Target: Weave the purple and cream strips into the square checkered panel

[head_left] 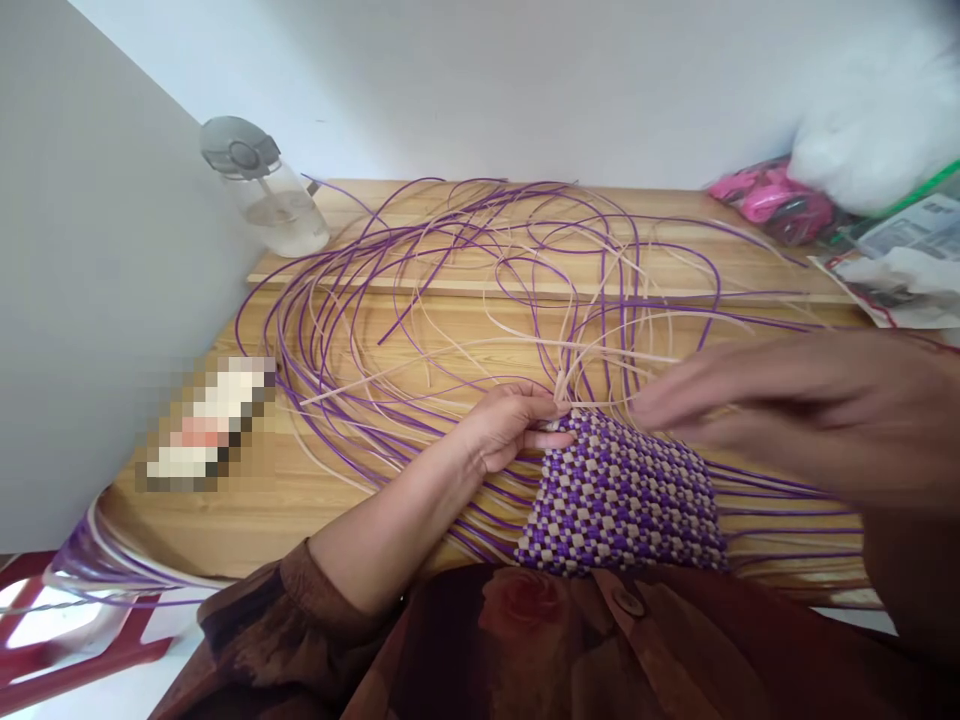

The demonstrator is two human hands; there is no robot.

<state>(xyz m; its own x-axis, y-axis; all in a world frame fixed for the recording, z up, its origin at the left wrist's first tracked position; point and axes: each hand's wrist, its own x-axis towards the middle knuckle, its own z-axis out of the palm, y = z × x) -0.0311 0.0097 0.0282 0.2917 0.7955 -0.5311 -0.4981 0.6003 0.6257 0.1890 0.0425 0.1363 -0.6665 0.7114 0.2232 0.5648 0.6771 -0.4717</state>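
Note:
A woven panel (pixel 626 495) in a purple and beige checked pattern lies at the table's front edge, close against my body. My left hand (pixel 514 425) pinches its upper left corner, thumb above and fingers partly hidden. From that corner a beige strand (pixel 600 404) runs right to the fingertips of my right hand (pixel 757 410), which looks closed on it. Motion blurs the right hand, held above the panel's right side. Loose purple strands (pixel 330 330) and beige ones spread from the panel's edges over the table.
A wooden table (pixel 187 530) carries a raised board at the back. On the left stand a water bottle (pixel 277 200) and a pixelated flat object (pixel 206 425). Plastic bags (pixel 780 200) lie at the back right. Below left is a red stool (pixel 97 650), with strands hanging near it.

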